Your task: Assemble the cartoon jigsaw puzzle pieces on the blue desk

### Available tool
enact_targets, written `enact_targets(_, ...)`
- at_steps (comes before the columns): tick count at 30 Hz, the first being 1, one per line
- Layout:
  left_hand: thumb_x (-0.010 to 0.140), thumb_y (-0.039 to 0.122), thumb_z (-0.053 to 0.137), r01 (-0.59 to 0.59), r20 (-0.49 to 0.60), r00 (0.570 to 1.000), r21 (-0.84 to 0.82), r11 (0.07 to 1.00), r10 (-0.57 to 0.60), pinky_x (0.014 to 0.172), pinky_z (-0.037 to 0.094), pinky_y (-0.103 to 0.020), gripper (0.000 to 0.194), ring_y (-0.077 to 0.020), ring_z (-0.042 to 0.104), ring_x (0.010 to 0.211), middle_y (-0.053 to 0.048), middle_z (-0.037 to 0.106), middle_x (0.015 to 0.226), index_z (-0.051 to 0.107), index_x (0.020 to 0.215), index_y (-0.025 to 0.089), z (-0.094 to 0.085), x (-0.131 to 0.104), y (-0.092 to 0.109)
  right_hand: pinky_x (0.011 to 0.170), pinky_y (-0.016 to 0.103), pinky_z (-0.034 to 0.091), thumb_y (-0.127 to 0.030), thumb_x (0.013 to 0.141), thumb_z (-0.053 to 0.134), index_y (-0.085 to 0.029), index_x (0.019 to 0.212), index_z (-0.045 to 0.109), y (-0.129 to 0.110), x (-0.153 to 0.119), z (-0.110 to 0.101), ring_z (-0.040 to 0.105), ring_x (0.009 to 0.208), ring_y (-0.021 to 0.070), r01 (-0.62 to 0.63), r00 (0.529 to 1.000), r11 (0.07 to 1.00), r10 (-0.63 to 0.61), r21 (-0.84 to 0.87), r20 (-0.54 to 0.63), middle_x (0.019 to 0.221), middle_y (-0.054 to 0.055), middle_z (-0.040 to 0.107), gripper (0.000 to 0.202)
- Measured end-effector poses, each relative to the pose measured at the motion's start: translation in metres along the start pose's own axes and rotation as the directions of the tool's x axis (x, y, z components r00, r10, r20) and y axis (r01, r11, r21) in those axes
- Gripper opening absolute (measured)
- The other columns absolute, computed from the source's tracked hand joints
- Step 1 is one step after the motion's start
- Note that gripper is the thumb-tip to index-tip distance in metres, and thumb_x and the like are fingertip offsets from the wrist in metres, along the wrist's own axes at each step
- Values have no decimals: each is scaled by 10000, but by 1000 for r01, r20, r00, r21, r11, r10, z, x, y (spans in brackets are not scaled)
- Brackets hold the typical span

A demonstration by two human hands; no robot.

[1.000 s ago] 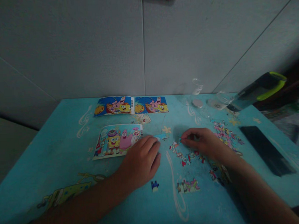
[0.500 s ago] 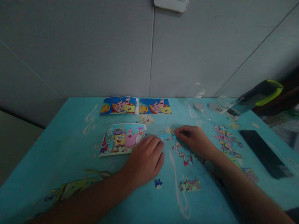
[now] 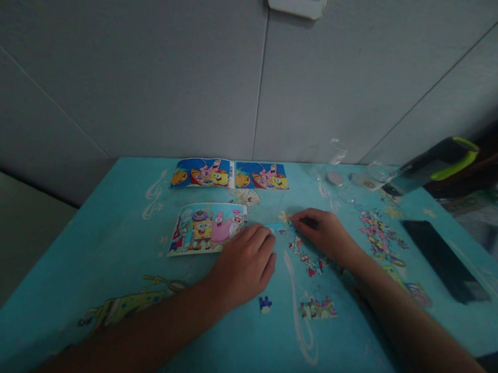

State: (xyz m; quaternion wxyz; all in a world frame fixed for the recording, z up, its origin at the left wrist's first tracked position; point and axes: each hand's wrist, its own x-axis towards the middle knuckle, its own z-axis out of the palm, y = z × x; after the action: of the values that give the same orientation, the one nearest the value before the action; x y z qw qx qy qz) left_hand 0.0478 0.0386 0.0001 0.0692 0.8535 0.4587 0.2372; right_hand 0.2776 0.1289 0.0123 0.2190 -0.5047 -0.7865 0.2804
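My left hand (image 3: 245, 264) rests on the table with its fingers curled together, the fingertips on the left end of a short light-blue strip of jigsaw pieces (image 3: 278, 228). At the strip's right end, my right hand (image 3: 324, 231) pinches a small jigsaw piece (image 3: 291, 224), mostly hidden by the fingers. A curved chain of jigsaw pieces (image 3: 305, 256) lies just below the right hand. Closer to me are a joined block of pieces (image 3: 319, 308) and a single dark blue and white piece (image 3: 264, 304).
A cartoon picture card (image 3: 207, 227) lies left of my hands, with a folded blue picture sheet (image 3: 202, 173) behind it. On the right are a pile of loose pieces (image 3: 379, 230), a dark phone-like slab (image 3: 445, 259), a clear container (image 3: 371, 174) and a black bottle with a green-yellow rim (image 3: 431, 166).
The view has shifted slightly, moving the scene a little to the right. Both hands keep nearly the same place and grip at the strip.
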Motion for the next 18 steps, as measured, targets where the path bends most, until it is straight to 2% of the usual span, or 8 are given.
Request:
enact_targets(5, 966, 213, 528, -5, -11, 1000, 1, 1000, 5, 986, 528, -529, 251, -306, 556, 1175, -139, 621, 1184, 613, 1191, 140, 1, 0, -1, 720, 321, 520, -266, 888, 633, -210, 977, 772, -1, -1, 1, 670, 738, 186, -1, 1000, 1000, 1, -29, -14, 878, 39, 766, 175)
enact_targets(11, 971, 211, 520, -14, -21, 1000, 2, 1000, 14, 992, 528, -517, 249, -300, 564, 1165, -139, 622, 1187, 613, 1189, 134, -1, 1, 0, 746, 315, 502, -238, 879, 648, -205, 969, 762, -2, -2, 1, 650, 776, 180, 64, 996, 992, -70, -106, -50, 904, 51, 732, 149)
enact_targets(18, 977, 228, 520, -7, -16, 1000, 8, 1000, 7, 1005, 523, -515, 261, -300, 563, 1175, -136, 622, 1200, 612, 1204, 137, 1, -1, -1, 720, 304, 482, -265, 909, 627, -204, 942, 762, -5, -3, 1, 634, 756, 175, 72, 996, 993, -77, -89, -55, 873, 39, 728, 152)
